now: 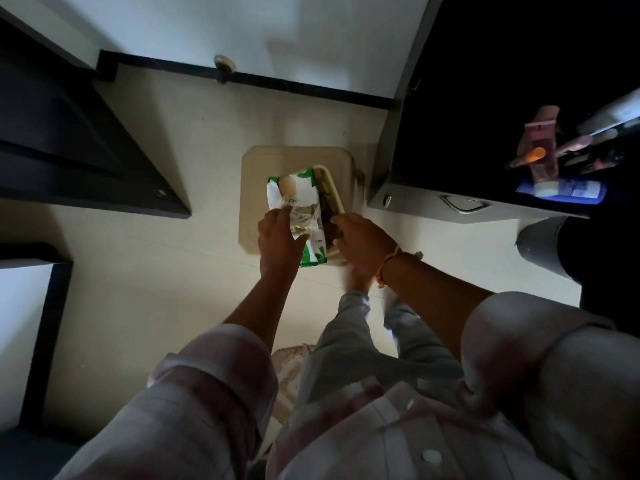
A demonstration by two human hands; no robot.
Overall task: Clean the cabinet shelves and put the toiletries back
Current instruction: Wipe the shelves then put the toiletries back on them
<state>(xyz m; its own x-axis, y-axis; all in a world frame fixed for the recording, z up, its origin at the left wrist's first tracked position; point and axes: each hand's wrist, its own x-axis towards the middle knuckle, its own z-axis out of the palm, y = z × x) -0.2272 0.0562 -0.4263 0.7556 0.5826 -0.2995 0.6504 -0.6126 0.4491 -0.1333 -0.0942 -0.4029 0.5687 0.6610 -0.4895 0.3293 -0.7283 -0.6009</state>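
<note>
Left hand (pixel 278 244) grips packet (pixel 298 192), right hand (pixel 364 244) grips beige tray (pixel 335 190).

My left hand (pixel 281 239) pinches a crinkled green-and-white plastic packet (pixel 294 195) that lies tilted just ahead of my fingers, against a shallow beige plastic basket (pixel 335 192). My right hand (pixel 365 245) grips the basket's near end. Well to its right, a cluster of pink tubes and a blue bottle (pixel 540 157) sits in the dark cabinet (pixel 485 98).

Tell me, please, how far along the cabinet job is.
Done: some toiletries sit in the cabinet at right. In hand: the left hand grips a green-and-white packet, the right hand holds the beige tray over the stool. Left: both go back; wiping cannot be judged.
</note>
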